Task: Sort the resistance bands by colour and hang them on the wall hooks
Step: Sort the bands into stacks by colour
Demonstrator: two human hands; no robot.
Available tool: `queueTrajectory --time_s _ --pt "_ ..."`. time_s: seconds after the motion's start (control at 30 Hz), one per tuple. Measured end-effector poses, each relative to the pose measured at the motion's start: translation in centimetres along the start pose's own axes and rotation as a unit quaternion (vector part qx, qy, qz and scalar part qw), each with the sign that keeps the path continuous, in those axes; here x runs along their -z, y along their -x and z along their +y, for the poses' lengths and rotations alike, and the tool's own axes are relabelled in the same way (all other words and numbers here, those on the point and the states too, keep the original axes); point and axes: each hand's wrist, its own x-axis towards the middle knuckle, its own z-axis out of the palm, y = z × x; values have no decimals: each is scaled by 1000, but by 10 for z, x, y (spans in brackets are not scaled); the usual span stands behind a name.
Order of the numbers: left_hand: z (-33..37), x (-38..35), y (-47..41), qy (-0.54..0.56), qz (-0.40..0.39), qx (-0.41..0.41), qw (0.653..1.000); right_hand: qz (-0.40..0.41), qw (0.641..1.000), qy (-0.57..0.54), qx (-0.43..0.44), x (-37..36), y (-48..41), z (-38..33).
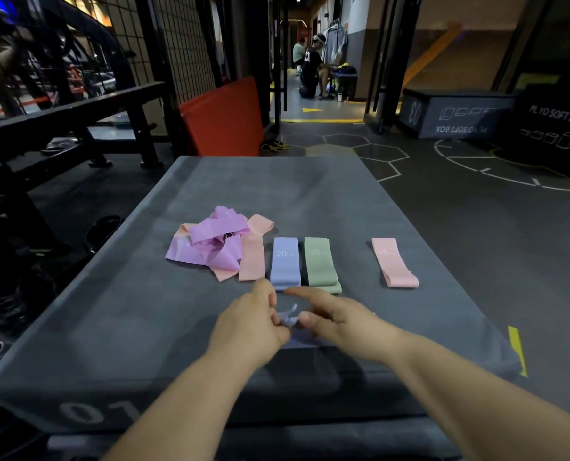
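My left hand (pixel 253 324) and right hand (pixel 340 316) are pinching a thin, crumpled lavender band (pixel 288 319), fingers (pixel 310 296) clamped on its flimsy strip.

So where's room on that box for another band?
Bare: between green band and lone pink band, the far half of the box, its near-left corner. Crowded: from the pile to the green band, and by the left hand and right hand.

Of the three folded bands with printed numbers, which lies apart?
The pink fabric band marked 15, alone on the right; the blue band and the green band lie side by side.
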Motion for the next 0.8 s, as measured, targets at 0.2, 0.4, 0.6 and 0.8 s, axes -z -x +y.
queueTrajectory --time_s 0.2,0.4,0.6,0.8 --pt "11 -12 -1 -29 12 -53 998 84 995 -29 -47 -9 -5 4" --pt "-4 -15 -10 -98 -70 -39 992 117 987 -85 -75 4 -1 17" --pt "-10 -13 -14 -82 -97 -55 990 113 984 -75 -112 23 9 32" --pt "-11 -15 -13 -52 -97 -49 993 100 983 -24 -149 46 20 41"
